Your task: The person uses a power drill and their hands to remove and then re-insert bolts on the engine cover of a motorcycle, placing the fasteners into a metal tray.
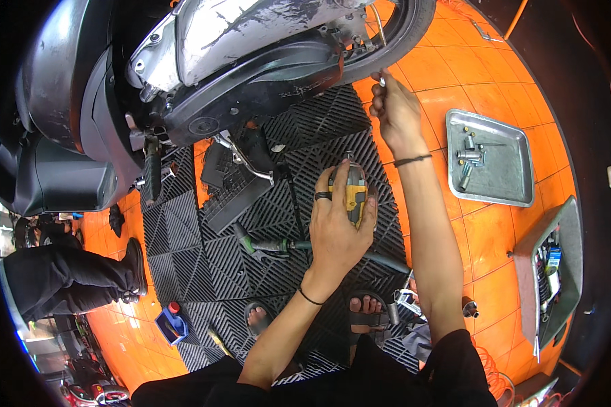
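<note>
My left hand is wrapped round a yellow and black cordless impact driver, held above the black ribbed mat. To its upper right, my right hand is closed in a pinch beside the scooter's rear wheel. A small silvery metal piece shows at its fingertips; its exact kind is too small to tell. The scooter, with its dark lower side cover and scuffed grey casing, lies across the upper part of the view. Neither hand appears to touch it.
On the orange tiles at right sits a metal tray with sockets and small parts. Nearby stands a grey bin of tools. A green-handled tool lies on the mat. At left are another person's legs and a blue container.
</note>
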Available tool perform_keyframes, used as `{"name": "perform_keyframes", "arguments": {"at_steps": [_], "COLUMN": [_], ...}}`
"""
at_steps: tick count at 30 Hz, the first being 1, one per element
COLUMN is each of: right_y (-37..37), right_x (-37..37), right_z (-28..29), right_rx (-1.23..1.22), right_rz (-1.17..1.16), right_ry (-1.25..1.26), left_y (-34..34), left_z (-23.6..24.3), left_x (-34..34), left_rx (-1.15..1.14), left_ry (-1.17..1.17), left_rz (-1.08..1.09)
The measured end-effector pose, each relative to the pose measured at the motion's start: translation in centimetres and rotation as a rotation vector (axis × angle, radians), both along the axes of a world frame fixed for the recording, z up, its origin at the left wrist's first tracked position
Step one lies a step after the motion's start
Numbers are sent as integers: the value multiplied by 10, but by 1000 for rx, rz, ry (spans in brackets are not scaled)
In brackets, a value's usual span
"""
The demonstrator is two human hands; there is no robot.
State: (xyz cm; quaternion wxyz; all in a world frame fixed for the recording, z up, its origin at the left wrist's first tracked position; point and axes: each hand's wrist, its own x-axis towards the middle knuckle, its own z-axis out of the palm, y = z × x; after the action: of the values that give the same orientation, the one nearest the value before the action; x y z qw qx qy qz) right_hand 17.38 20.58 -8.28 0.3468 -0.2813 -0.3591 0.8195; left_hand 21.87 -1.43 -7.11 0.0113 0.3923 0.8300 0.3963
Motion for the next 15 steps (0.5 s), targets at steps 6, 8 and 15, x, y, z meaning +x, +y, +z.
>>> {"name": "perform_keyframes", "arguments": {"at_steps": [6,8,15], "right_y": [-11,-10,-10], "right_x": [-33,-40,-59], "right_z": [41,46,48], "right_rx": [345,506,711], "right_rz": [-149,-138,-220], "right_ry": [107,166,93], "left_y": [4,4,4], "left_z": [1,0,1], "left_x": [5,7,7], "left_rx": [16,13,-7], "left_ry": [-84,-48,-58], "left_rz": [10,2,2]}}
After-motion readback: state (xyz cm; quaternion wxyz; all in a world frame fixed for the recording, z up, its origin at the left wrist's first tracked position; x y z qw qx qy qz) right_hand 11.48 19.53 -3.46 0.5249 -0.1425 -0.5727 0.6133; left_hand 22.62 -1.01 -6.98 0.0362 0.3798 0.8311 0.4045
